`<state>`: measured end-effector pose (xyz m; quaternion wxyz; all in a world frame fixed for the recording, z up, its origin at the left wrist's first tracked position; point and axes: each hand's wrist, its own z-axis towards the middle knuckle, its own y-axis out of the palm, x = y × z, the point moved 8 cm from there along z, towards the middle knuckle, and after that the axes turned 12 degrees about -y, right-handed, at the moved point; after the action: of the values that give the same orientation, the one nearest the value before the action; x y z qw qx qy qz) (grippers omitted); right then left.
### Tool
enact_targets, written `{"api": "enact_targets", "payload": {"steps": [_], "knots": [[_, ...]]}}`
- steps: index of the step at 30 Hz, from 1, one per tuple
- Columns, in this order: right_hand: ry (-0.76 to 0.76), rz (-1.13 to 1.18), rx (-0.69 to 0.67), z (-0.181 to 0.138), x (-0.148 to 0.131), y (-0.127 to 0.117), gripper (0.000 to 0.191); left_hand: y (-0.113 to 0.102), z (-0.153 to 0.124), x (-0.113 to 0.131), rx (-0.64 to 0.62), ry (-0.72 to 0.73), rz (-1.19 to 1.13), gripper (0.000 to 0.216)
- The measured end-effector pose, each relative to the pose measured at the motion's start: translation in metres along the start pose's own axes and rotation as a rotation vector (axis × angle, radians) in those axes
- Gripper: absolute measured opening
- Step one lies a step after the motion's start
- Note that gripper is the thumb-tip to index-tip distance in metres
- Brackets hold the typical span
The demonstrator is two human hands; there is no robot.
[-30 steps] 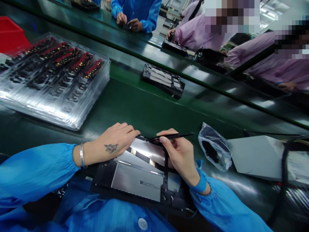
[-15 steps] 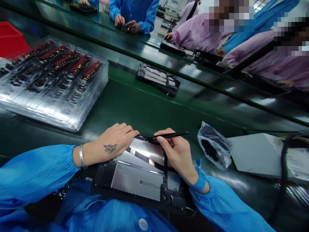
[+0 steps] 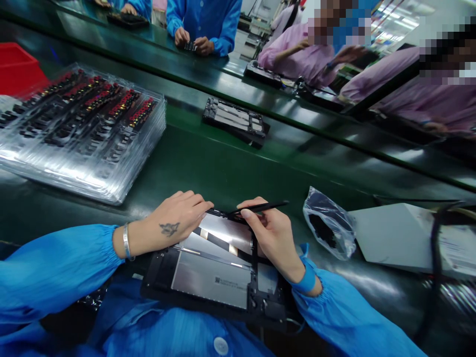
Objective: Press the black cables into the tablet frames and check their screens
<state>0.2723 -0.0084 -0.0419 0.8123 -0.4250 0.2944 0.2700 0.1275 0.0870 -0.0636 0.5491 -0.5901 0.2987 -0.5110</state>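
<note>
An opened tablet frame [image 3: 213, 277] with silver plates lies at the near table edge, against my blue smock. My left hand [image 3: 178, 220] rests on its far left corner, fingers together and pressed flat onto the frame. My right hand [image 3: 269, 233] pinches black tweezers [image 3: 260, 208], whose tips point left at the frame's far edge, close to my left fingertips. What the tips touch is too small to make out.
A stack of clear trays [image 3: 80, 134] with small red and black parts sits at the left, a red bin [image 3: 17, 67] behind it. Another open frame [image 3: 236, 121] lies on the green belt [image 3: 223, 163]. A plastic bag [image 3: 329, 228] and grey box [image 3: 405, 238] are at the right. Other people work across the belt.
My hands hold the same pose on the frame. The other frame on the belt has drifted left, and a person across the belt has raised an arm.
</note>
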Motion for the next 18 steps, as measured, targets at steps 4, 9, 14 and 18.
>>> {"api": "enact_targets", "payload": {"steps": [4,9,14,18], "knots": [[-0.006,-0.022,-0.009,0.0002,-0.0001,0.001,0.017,0.0004,0.001,-0.0011,-0.003,-0.01,-0.001,0.033],[-0.012,-0.028,-0.017,0.0,-0.001,0.0018,0.017,0.0019,0.0013,-0.0019,-0.019,-0.019,-0.008,0.033],[-0.004,-0.017,-0.002,0.0006,-0.0023,0.0002,0.016,0.0016,0.0002,-0.0014,-0.006,-0.017,-0.009,0.033],[0.007,-0.014,0.008,0.002,-0.0028,-0.0006,0.017,0.0011,-0.0001,-0.0009,-0.001,-0.008,-0.004,0.033]]}}
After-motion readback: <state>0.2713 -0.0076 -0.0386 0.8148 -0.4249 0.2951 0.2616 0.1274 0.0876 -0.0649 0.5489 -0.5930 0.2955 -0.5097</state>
